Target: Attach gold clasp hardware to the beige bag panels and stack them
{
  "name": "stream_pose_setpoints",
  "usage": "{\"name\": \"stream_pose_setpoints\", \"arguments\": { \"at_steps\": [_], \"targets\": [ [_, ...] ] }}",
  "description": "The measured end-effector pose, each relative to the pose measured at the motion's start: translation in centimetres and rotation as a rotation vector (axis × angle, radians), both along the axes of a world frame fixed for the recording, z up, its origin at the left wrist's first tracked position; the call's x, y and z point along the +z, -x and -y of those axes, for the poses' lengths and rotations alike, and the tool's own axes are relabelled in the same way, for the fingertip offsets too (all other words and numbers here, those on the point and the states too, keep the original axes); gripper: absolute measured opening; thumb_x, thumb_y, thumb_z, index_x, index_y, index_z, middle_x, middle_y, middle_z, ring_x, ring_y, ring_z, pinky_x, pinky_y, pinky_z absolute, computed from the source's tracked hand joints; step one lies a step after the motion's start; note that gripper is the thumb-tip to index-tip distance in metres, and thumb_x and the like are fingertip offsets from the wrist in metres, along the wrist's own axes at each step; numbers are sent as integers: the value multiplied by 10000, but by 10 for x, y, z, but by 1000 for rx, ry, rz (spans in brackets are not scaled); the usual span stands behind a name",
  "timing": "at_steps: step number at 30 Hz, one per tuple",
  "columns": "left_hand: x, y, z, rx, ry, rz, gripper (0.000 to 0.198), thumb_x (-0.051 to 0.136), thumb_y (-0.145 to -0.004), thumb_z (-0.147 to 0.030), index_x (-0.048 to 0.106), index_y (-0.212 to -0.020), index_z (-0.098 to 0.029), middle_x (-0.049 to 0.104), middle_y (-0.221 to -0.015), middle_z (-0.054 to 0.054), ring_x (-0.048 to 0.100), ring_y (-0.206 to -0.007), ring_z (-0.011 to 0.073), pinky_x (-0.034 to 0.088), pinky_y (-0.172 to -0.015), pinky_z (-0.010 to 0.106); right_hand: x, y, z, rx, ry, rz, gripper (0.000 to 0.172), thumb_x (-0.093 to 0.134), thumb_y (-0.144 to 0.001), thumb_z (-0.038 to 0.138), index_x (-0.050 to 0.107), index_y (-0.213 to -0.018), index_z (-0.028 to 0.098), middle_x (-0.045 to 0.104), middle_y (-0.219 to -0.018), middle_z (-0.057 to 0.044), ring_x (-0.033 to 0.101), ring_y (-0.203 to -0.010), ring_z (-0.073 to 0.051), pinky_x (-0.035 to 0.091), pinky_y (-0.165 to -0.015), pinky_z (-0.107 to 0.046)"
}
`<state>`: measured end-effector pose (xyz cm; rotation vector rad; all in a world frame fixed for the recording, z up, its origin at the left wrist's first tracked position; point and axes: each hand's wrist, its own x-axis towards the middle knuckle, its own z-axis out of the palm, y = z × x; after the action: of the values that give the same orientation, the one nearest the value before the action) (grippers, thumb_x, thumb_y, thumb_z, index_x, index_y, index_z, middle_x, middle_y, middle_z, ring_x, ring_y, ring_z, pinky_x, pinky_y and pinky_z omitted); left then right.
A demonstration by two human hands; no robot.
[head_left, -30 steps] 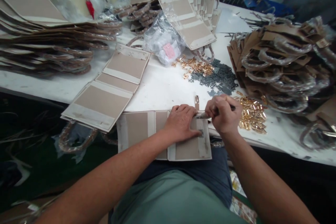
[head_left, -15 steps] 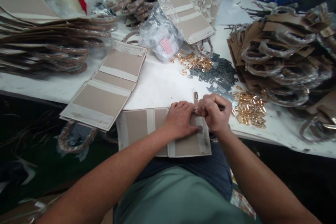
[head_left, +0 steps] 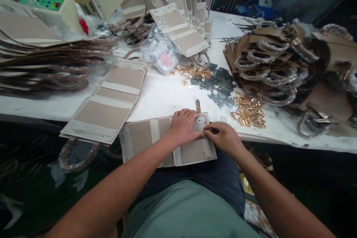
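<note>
A beige folded bag panel (head_left: 139, 137) with whitish strips lies at the table's front edge, partly over my lap. My left hand (head_left: 184, 128) rests flat on it, fingers stretched out and thumb apart. My right hand (head_left: 224, 137) is closed in a pinch at the panel's right end, close to the left thumb. What it pinches is small and dark, mostly hidden by the fingers. A small shiny metal plate (head_left: 200, 120) sits on the panel between the hands' upper edges. Above it a short strap with a metal fitting (head_left: 198, 105) sticks out past the panel's far edge.
Another open bag panel (head_left: 107, 111) overhangs the front edge at left. Stacked panels (head_left: 50, 59) stand behind it. Gold metal fittings (head_left: 248, 111) and dark flat plates (head_left: 214, 80) lie in heaps beyond my hands. A pile of brown bags with wrapped handles (head_left: 267, 59) fills the right.
My right hand has come down from the panel's far edge, going from a fist round a dark object to a fingertip pinch. The metal plate now shows. My view has tilted up slightly.
</note>
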<state>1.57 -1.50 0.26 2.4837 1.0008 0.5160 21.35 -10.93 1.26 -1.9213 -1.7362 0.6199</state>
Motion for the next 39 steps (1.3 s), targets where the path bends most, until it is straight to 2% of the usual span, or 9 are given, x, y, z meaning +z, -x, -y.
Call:
{"name": "stream_pose_setpoints", "arguments": {
  "at_steps": [3,7,12,15,20,25,32,36,39],
  "targets": [
    [4,1,3,13,-50,-17,742,871,-742,-585,642,-1333,-198,641,-1427,115,530,-1348,329,412,-1149,510,-8,-2,-1,11,-29,49,117,708,-884,304,805,-949,292,797,-969,-14,730,-934,-265,533,-868,-377],
    [2,15,33,43,-214,16,743,814,-841,-516,573,-1455,-174,508,-1586,148,419,-1482,341,242,-1299,546,-5,-2,-2,29,-37,49,129,707,-896,316,805,-977,302,800,-988,-5,734,-941,-263,537,-878,-375],
    [-21,31,91,-107,-234,-42,847,772,-848,-622,508,-1535,-202,474,-1621,155,381,-1525,354,175,-1325,582,-4,-4,-4,33,11,28,122,703,-885,326,804,-949,301,796,-914,8,735,-876,-239,542,-824,-342],
    [-31,30,107,-156,-209,-148,897,769,-855,-600,442,-1595,-214,382,-1689,159,328,-1560,368,114,-1326,616,-3,-3,-6,28,35,15,120,704,-884,340,804,-936,298,789,-864,13,734,-826,-227,534,-751,-315],
    [-25,27,101,-162,-225,-199,785,673,-905,-379,414,-1621,-189,358,-1706,160,308,-1578,349,58,-1331,598,1,-3,-5,24,44,-34,123,698,-892,345,801,-922,285,785,-842,19,731,-784,-204,512,-692,-284],
    [-8,28,94,-183,-171,-226,818,692,-866,-397,426,-1612,-193,346,-1716,143,290,-1586,348,87,-1329,589,4,-5,-5,38,55,-76,142,688,-895,330,811,-933,272,788,-840,18,730,-750,-192,507,-684,-284],
    [7,25,82,-191,-127,-235,789,730,-830,-406,495,-1557,-205,420,-1673,152,341,-1556,364,182,-1305,601,10,-9,-11,9,79,-104,191,717,-852,291,832,-999,254,805,-925,-18,739,-833,-223,538,-764,-315],
    [9,23,79,-196,-130,-231,770,740,-814,-385,522,-1532,-211,442,-1656,155,348,-1550,375,195,-1294,618,31,-11,-13,-118,-5,-298,188,767,-859,397,818,-881,219,729,-700,-1,645,-620,-182,484,-584,-282],
    [11,22,78,-205,-127,-237,766,741,-817,-390,522,-1530,-213,447,-1651,157,360,-1540,380,206,-1288,619,49,-6,-19,-266,-210,-663,306,804,-865,496,736,-806,204,567,-538,46,492,-462,-130,400,-451,-247]
  ]
}}
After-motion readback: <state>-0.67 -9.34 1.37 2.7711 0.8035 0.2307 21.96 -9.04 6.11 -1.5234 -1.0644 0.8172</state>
